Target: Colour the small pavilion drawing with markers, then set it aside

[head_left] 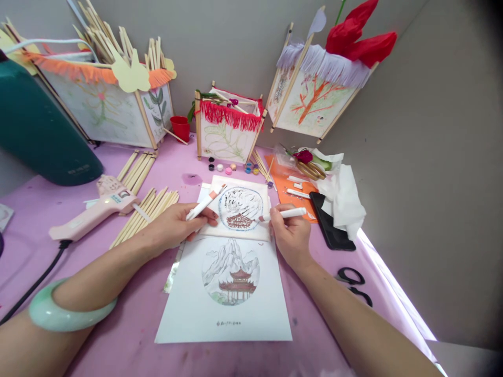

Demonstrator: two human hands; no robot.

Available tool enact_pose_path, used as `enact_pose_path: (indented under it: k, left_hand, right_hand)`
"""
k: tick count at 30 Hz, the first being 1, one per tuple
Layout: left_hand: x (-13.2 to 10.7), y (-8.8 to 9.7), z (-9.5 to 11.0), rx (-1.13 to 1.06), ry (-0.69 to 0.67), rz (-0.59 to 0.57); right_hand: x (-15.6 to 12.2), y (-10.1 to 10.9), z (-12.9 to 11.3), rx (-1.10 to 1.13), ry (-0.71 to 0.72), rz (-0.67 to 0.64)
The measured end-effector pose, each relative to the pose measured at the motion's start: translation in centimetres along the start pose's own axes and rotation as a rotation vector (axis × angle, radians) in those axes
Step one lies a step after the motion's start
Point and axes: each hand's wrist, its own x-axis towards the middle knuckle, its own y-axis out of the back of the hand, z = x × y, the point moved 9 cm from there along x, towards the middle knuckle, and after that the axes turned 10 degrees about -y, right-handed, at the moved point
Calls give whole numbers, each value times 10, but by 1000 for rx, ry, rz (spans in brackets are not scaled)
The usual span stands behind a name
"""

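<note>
My left hand (181, 225) is closed around a white marker with an orange-brown band (207, 202) that points up and to the right. Its fingertips rest at the left edge of a white cloth-like square (210, 233). Closed in a writing grip, my right hand (293, 235) has a white marker with a brown end (288, 213), its tip at the right side of the drawing. That round drawing (240, 208) has a blue outline, black strokes above and a brown roof shape below. Under the square lies a printed sheet (223, 331) showing mountains and a pavilion.
At the left are a pink glue gun (94, 212), bundled wooden sticks (143, 214) and a green bottle (43, 125). Paper lanterns (228, 139) stand behind. To the right lie a black phone (332, 225), white tissues (348, 201) and scissors (353, 280). Small paint pots (228, 170) sit behind the drawing.
</note>
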Motion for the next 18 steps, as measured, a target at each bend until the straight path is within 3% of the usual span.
enact_pose_path:
  k: [18]
  left_hand:
    - [1, 0, -2, -4, 0, 7]
  right_hand:
    - [-2, -5, 0, 11, 5, -36]
